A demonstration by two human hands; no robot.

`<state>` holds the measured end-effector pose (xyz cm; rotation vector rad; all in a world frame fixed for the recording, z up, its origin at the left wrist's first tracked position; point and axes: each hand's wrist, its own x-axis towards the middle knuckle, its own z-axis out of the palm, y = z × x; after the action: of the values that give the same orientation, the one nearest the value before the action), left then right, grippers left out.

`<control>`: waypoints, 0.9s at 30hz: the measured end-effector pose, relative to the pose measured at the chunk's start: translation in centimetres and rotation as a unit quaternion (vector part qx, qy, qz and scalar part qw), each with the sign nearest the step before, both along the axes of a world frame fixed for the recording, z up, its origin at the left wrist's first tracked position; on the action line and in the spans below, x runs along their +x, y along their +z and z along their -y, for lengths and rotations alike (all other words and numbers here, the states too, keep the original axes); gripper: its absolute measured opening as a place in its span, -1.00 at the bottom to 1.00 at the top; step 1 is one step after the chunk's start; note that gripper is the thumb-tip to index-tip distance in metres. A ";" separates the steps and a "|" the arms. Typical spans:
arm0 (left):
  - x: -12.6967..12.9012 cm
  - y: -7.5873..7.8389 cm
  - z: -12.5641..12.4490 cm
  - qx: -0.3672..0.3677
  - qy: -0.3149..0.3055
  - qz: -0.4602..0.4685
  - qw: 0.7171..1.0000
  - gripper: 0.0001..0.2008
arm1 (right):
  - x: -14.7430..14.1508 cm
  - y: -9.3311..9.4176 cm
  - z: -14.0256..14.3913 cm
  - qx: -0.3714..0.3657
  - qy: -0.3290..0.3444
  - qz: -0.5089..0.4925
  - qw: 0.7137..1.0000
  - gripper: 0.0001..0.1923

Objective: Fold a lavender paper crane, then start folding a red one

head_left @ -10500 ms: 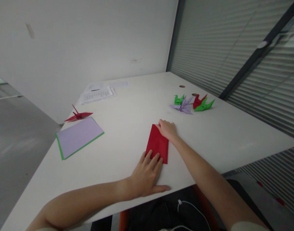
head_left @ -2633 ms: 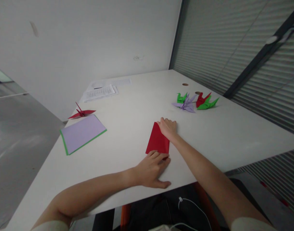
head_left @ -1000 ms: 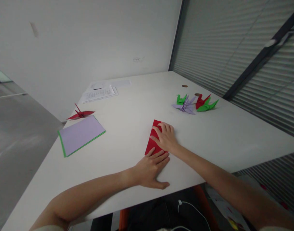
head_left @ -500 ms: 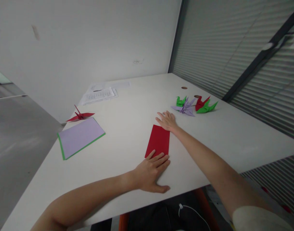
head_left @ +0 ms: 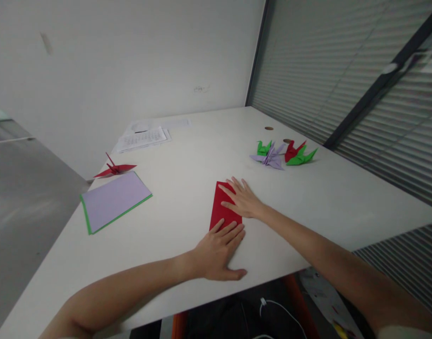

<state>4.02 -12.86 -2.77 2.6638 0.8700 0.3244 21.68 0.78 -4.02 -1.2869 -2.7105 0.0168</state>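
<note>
A folded red sheet of paper [head_left: 218,206] lies flat on the white table [head_left: 201,155] in front of me. My left hand [head_left: 217,252] lies palm down, its fingertips pressing the near end of the red paper. My right hand [head_left: 241,200] rests flat with spread fingers on the paper's right side and far part. Neither hand grips anything; both press the paper to the table.
A lilac sheet on a green sheet [head_left: 113,201] lies at the left, a red paper crane [head_left: 114,168] behind it. Printed papers [head_left: 142,138] lie farther back. Several folded cranes, green, lilac and red [head_left: 283,153], stand at the right. Blinds run along the right side.
My right hand slid from beyond the paper's far right corner back onto the red paper and lies flat on it. The left hand has stayed on the near end.
</note>
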 end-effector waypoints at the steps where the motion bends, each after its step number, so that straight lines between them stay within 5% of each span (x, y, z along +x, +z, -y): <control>1: 0.0 0.0 0.0 0.002 -0.001 0.001 1.000 -0.11 | 0.0 -0.1 -1.1 -0.001 -0.019 0.006 1.000 -0.27; 7: -0.2 0.0 0.1 0.018 0.000 -0.007 1.000 -0.11 | -0.1 0.6 -7.1 0.015 -0.132 -0.001 0.991 -0.34; 12: -0.2 0.1 0.2 0.008 0.004 -0.009 1.000 -0.12 | 0.2 1.8 -7.2 0.034 -0.223 -0.143 0.964 -0.48; 17: -0.3 0.2 0.2 -0.002 0.007 -0.009 1.000 -0.14 | 0.4 3.3 -4.8 -0.074 -0.135 -0.225 0.962 -0.67; 21: -0.2 0.3 0.3 0.004 0.011 -0.011 1.000 -0.16 | -0.3 2.7 -3.1 -0.172 -0.055 -0.250 0.951 -0.64; 27: -0.2 0.3 0.4 0.024 0.018 -0.023 0.999 -0.20 | 0.2 0.4 -4.2 -0.082 -0.048 -0.267 0.959 -0.80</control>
<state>3.82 -13.24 -2.46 2.7128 0.9349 0.2982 21.91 5.00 -3.59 -1.2316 -2.2186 0.5119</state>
